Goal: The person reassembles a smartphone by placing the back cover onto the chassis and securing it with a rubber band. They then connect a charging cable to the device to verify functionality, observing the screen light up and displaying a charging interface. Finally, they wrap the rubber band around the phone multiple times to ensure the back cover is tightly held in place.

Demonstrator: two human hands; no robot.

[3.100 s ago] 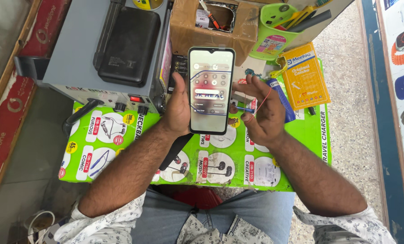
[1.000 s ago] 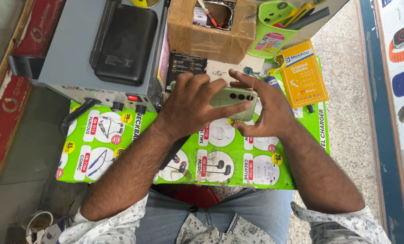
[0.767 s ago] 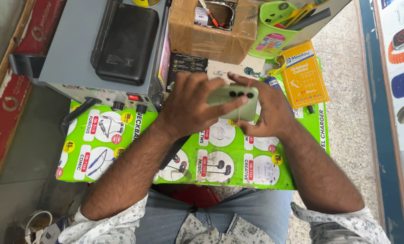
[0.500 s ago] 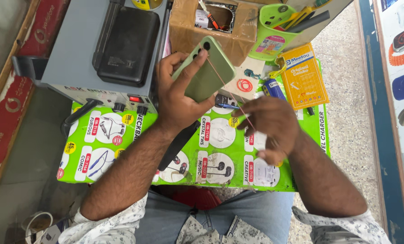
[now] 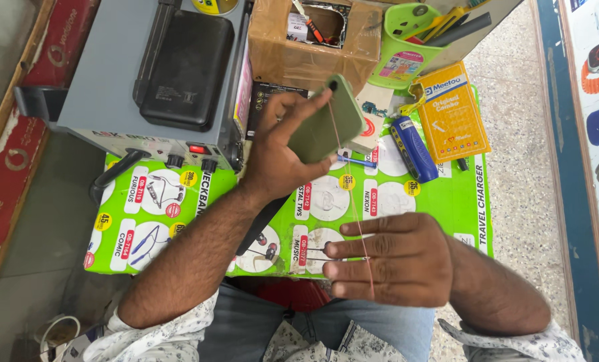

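- My left hand point(image 5: 276, 157) has its grip clenched around the green phone point(image 5: 326, 121), held tilted above the table point(image 5: 460, 201).
- My right hand point(image 5: 396, 261) pinches a thin wire point(image 5: 353, 201), taut from the phone down to that grip.
- Judgement: phone rigid, smooth, fragile; grip its edges. The wire looks liable to snap.

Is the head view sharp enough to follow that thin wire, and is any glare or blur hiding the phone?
Head view: even daylight, soft shadows, no glare on the green phone. The left hand and right hand look sharp, with little motion blur. The thin wire shows as a faint pale line, hard to trace across the right hand's fingers. Frame edges bend slightly.
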